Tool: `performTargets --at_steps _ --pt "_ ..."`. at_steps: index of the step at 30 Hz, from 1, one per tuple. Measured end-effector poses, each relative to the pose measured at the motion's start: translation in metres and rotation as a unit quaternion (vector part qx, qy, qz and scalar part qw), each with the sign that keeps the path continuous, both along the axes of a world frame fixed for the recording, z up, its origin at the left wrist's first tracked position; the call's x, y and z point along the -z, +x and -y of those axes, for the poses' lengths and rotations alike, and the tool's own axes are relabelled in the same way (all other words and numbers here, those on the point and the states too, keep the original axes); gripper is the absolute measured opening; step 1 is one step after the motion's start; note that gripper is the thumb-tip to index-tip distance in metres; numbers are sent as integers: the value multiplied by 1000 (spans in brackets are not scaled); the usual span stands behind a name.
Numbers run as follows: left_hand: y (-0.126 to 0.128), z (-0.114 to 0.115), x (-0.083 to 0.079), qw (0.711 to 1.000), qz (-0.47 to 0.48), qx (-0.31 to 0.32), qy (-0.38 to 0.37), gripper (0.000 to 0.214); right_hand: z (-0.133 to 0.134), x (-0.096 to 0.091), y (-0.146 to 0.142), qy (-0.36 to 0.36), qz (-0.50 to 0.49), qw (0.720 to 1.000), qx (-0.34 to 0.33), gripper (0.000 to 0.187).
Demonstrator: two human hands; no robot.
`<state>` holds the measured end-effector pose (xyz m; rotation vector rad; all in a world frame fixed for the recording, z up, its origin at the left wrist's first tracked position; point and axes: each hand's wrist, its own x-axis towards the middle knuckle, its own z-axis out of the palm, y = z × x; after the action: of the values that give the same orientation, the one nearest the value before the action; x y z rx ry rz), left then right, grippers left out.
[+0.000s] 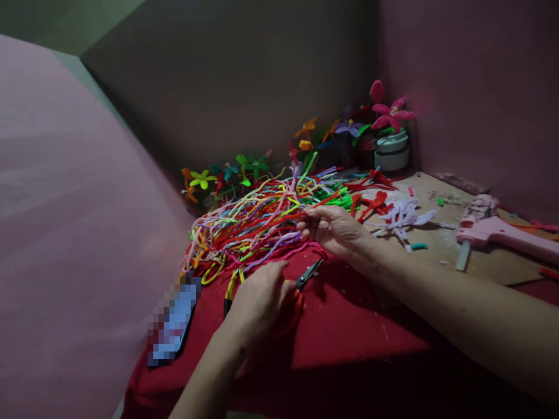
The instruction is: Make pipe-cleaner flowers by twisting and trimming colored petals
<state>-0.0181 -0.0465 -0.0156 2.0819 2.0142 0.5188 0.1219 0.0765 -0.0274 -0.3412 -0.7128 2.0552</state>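
My right hand [332, 230] is closed in a pinch on a red pipe cleaner [286, 218], above the edge of a large heap of coloured pipe cleaners [244, 218]. Lower and to the left, my left hand [262, 294] curls around the red handles of a pair of scissors [309, 274]. Their short dark blades point up and right, over the red cloth [340, 331]. Part of the handles is hidden by the fingers. Just left of this hand lie yellow-and-black handled pliers [233, 288], partly covered.
A phone [174, 326], pixelated, lies at the left edge. On the board [441, 244] at right are a pink glue gun [498, 230], white pipe-cleaner pieces [404, 218] and red ones [375, 203]. Pipe-cleaner flowers [393, 113] and a lidded container [392, 152] stand behind, against the walls.
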Motion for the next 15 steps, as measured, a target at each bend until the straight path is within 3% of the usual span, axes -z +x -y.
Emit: performTargets --at_steps 1,2,4,6,7,9,15 --pt "0 -6 -2 991 127 -27 0 31 1 0 0 1 0 1000 -4 9" --pt "0 -13 -4 960 272 -65 8 34 2 0 -1 6 1 1000 -7 9" --pt "2 -26 -7 851 515 -95 44 36 4 1 -2 23 8 1000 -11 9" --pt "4 -38 -8 746 652 -101 90 32 5 2 -3 36 18 999 -17 9" --pt "5 -43 -7 714 685 -100 103 29 5 3 -3 42 21 999 -21 8" --pt "7 -49 -5 689 708 -102 121 25 5 3 -4 56 16 998 -32 7" --pt "7 -56 5 708 675 -120 171 25 7 5 -7 84 18 996 -17 9"
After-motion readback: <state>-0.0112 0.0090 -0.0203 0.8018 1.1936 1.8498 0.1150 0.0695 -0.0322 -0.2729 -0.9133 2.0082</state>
